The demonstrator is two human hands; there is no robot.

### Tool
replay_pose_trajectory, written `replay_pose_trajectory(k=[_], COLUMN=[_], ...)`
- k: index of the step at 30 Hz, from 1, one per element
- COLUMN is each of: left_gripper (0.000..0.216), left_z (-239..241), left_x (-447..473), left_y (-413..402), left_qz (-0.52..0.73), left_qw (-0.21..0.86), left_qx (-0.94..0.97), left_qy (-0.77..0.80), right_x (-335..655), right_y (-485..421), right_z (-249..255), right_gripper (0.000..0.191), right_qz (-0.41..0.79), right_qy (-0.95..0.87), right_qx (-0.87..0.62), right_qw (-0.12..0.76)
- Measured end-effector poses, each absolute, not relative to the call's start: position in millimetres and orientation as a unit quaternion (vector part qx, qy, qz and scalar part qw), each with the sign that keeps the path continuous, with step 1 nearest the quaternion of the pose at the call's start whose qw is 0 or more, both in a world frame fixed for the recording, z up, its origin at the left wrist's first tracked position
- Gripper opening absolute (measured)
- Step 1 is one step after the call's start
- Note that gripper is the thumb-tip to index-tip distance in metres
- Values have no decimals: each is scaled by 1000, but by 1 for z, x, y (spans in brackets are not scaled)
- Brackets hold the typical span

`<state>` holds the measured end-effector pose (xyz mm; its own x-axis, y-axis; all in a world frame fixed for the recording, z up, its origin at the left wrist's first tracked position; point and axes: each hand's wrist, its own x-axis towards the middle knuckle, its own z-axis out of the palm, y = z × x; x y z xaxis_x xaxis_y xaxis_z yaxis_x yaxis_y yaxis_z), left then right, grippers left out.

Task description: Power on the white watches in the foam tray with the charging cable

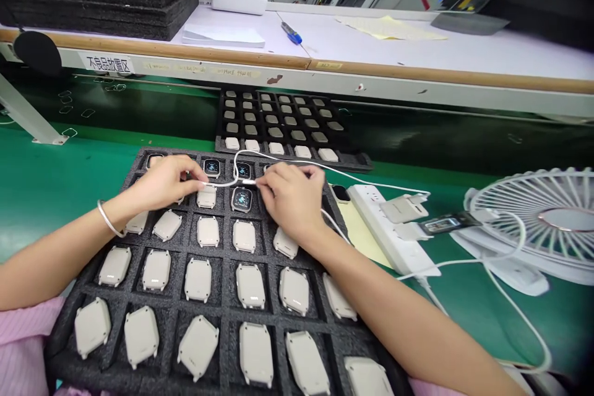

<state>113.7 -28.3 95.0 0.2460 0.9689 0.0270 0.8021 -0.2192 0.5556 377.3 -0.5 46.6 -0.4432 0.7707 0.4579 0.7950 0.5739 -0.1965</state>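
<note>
Stretching across the frame, the green table (41,179) is carrying a black foam tray (223,297) at lower centre, filled with pale watch bodies. At the tray's upper edge, the left hand (162,182) and right hand (290,195) are pinching a white cable (223,184) between closed fingers, just above a lit watch (242,199) sitting in its slot. A white fan (538,223) is standing at right.

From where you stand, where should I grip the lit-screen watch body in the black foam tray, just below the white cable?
Grip the lit-screen watch body by its two long side edges, coming straight down from above. It lies flat, face up, in a pocket of the black foam tray, so only its upper rim looks reachable. The right hand crowds its right side.
</note>
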Motion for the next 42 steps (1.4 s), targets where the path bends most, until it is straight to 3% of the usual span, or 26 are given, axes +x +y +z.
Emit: replay_pose_trajectory(k=[5,10,13,16,22,27,35,42], left_gripper=[11,15,15,23,54,56,59,53], left_z=[83,81,84,90,93,88,88,85], left_x=[137,139,140,135,110,113,115,113], left_y=[-39,-38,-32,-21,4,3,-4,1], left_qz=[85,38,13,20,110,109,58,29], left_qw=[163,-28,-79,-40,209,299,267,250], left_qx=[823,869,882,876,790,779,795,820], left_qy=[538,493,464,480,565,541,541,514], right_x=[411,471,496,509,509,514,518,516], right_y=[-7,-42,-66,-83,-95,-93,-66,-61], right_z=[80,105,96,75,45,51,27,19], right_gripper=[20,23,22,19,20,22,38,33], right_qz=[-70,8,36,29,11,6,-57,-39], right_qy=[-808,-850,-866,-859,-861,-855,-836,-833], right_qx=[-494,-461,-445,-461,-456,-457,-509,-508], right_qw=[314,255,225,222,224,246,197,213])
